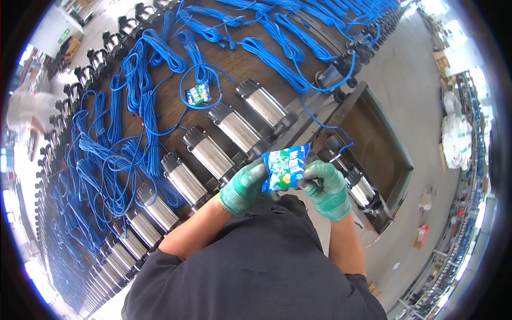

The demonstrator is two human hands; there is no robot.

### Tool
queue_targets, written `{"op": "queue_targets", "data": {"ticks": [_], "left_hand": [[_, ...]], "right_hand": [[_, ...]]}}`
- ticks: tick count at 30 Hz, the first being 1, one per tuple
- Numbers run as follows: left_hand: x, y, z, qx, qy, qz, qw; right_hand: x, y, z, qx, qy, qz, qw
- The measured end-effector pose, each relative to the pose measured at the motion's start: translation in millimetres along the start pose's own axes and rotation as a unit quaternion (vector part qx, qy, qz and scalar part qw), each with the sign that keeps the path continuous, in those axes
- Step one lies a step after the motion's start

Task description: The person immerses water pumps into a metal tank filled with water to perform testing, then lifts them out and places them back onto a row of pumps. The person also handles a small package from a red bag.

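Observation:
A small blue and green plastic packet [285,168] is held up in front of my body, its printed face toward me. My left hand [243,189], in a green glove, is closed on the packet's left side with the thumb on the front. At the packet's lower right edge, my right hand [328,193], gloved the same way, has its fingers curled in a pinch. A similar packet [198,95] lies on the dark table among blue cables. Nearest to my hands is a row of shiny steel cylindrical motors with black ends, such as this motor [236,128].
Many coiled blue cables [144,101] cover the brown tabletop [226,66]. To the right, a metal-framed open bay [373,141] has another steel motor [362,189] beside it. A red and white box [421,236] sits on the grey floor. White sacks [456,136] stand farther right.

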State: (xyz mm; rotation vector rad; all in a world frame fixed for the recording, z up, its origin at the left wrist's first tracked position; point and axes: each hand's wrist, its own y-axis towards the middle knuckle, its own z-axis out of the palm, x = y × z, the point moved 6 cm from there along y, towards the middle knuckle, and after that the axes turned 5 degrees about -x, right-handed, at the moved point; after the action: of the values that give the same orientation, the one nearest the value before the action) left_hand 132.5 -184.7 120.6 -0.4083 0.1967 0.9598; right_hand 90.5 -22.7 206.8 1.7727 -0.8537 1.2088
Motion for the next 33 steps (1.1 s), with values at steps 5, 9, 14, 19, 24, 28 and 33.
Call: {"op": "queue_targets", "data": {"ticks": [5, 9, 14, 19, 24, 28, 33], "left_hand": [[15.4, 6.3, 5.4, -0.037, 0.112, 0.106, 0.987], [35.0, 13.2, 27.8, -0.102, 0.168, 0.119, 0.973], [77.0, 32.3, 54.0, -0.116, 0.132, 0.146, 0.973], [120.5, 50.7, 77.8, -0.137, 0.15, 0.163, 0.966], [149.5, 61.6, 92.3, -0.171, 0.204, 0.174, 0.948], [165.2, 69.9, 91.3, -0.178, 0.25, 0.156, 0.939], [179.8, 78.1, 98.9, -0.174, 0.276, 0.144, 0.934]], "right_hand": [[-2.6, -54.4, -11.3, 0.018, -0.154, -0.028, 0.988], [-35.4, -102.1, -38.7, -0.071, -0.017, 0.063, 0.995], [-47.1, -125.5, -82.7, -0.106, 0.192, 0.164, 0.962], [-44.9, -150.0, -112.2, -0.07, 0.265, 0.298, 0.915], [-75.2, -176.4, -137.6, -0.1, 0.277, 0.259, 0.92], [-77.1, -195.6, -164.2, -0.121, 0.278, 0.259, 0.917], [-80.8, -209.8, -187.9, -0.154, 0.296, 0.242, 0.911]]}}
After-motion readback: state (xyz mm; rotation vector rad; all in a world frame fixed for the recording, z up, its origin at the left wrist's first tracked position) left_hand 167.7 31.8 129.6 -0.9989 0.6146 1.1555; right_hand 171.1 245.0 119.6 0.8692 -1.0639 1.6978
